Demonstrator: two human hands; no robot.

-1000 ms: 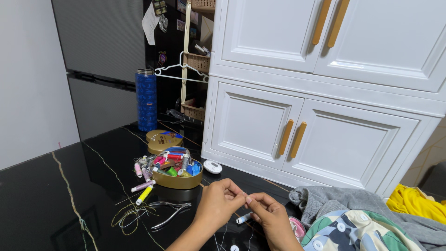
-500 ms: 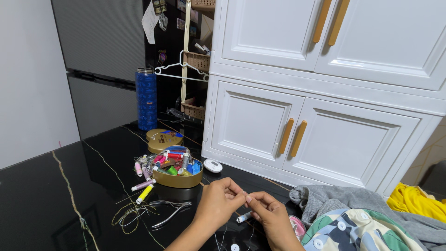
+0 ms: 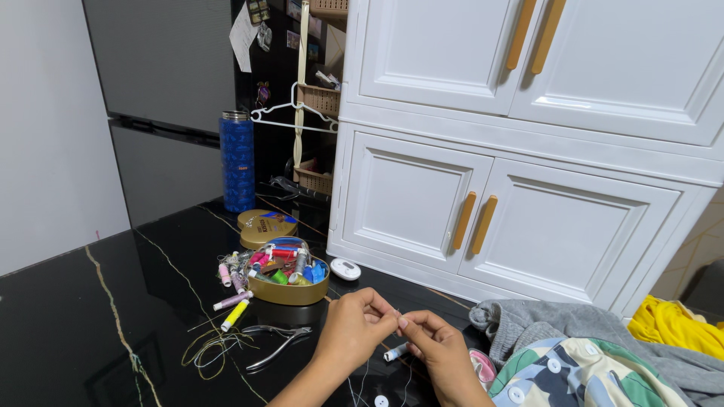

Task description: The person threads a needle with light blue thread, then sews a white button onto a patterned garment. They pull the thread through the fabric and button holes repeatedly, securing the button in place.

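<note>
Two hands meet low in the head view, fingertips pinched together over the black tabletop. The left hand presses thumb and forefinger tight on something very fine, probably a needle, though it is too small to be sure; the right hand pinches a thin thread just beside that grip, and the strand hangs down below both hands. Just under the grip lies a small pale spool, and nearer the lower edge a white button.

Thread of this kind looks almost weightless, limp and easily frayed, so I judge it is best taken close to its tip, where it stays stiffest.

Left of the grip sit small pliers, loose yellowish thread, and a gold tin full of coloured spools, with its lid beyond. Right of the grip lie a grey garment and a patterned shirt with white buttons.
</note>
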